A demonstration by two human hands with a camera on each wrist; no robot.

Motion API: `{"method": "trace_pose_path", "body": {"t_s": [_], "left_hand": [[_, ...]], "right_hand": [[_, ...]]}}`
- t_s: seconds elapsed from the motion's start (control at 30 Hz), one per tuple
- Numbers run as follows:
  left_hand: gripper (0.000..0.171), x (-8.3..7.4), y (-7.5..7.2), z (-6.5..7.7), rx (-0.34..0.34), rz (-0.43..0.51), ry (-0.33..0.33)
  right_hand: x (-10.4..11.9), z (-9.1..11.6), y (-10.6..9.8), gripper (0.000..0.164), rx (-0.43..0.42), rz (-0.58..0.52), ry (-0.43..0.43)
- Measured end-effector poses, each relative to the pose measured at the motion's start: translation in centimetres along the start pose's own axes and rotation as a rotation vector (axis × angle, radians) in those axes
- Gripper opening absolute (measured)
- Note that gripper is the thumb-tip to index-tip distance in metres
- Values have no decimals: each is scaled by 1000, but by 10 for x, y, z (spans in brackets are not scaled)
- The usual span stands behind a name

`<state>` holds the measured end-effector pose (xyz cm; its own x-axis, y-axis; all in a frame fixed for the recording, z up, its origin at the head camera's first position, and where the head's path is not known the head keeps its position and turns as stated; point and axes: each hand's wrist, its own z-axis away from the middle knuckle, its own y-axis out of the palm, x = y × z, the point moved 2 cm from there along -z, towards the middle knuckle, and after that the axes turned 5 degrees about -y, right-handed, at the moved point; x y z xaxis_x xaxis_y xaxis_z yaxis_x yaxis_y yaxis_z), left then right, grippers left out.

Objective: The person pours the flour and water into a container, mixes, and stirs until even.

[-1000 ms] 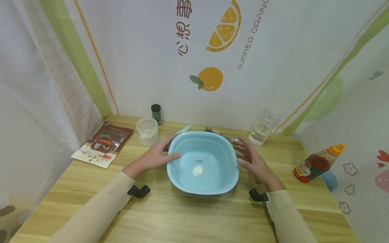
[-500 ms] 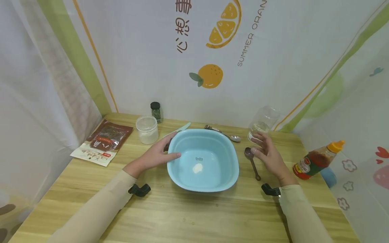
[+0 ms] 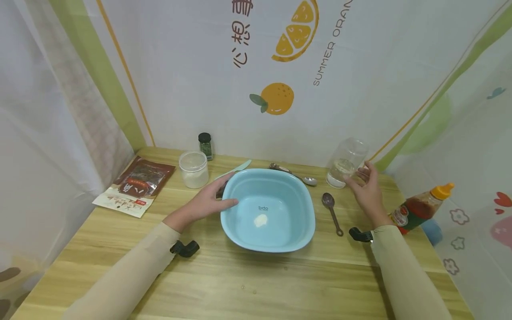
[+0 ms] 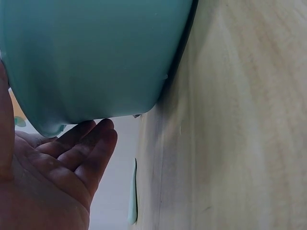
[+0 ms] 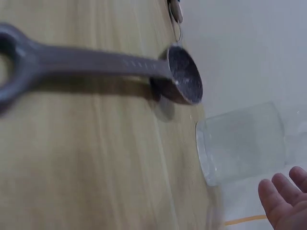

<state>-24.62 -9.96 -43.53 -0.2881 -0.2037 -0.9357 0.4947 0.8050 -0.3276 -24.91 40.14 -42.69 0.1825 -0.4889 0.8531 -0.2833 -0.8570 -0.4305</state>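
Observation:
A light blue plastic basin stands on the wooden table with a small patch of white powder on its bottom. My left hand holds its left rim, thumb over the inside edge and fingers against the outer wall. At the back right stands a clear glass partly filled with clear liquid. My right hand is at the glass's right side, fingers spread; the right wrist view shows its fingertips just short of the glass. A brown measuring spoon lies between basin and glass.
A jar of white powder, a black-capped spice bottle and a brown packet stand or lie left. Behind the basin are a pale green knife and a metal spoon. A red sauce bottle stands far right.
My right hand has left the basin's right side and moved right and away from me to the glass, uncovering the measuring spoon. The left hand keeps its place on the rim.

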Motion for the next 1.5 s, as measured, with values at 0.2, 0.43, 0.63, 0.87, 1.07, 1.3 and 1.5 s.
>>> {"method": "trace_pose_path", "body": {"t_s": [0.2,0.43,0.63,0.87,1.07,1.3,1.5], "left_hand": [[83,0,1,0,-7,-11,-6],[84,1,0,-1,-24,-19,-13],[83,2,1,-2,-21,-5,-3],[82,2,1,-2,-23,11,3],[81,4,1,-2,-27,7,4],[83,5,2,-2,-36,4,-15],[85,1,2,0,-41,-2,-25]], "right_hand": [[-4,-18,4,107,13,-27,42],[-9,-36,12,109,-2,10,112],[-15,-47,16,111,-6,-5,123],[-17,-56,23,112,-20,-51,153],[-16,-56,26,105,-42,-64,152],[-12,-51,28,98,-75,-35,137],[-6,-47,28,93,-108,11,104]]}}
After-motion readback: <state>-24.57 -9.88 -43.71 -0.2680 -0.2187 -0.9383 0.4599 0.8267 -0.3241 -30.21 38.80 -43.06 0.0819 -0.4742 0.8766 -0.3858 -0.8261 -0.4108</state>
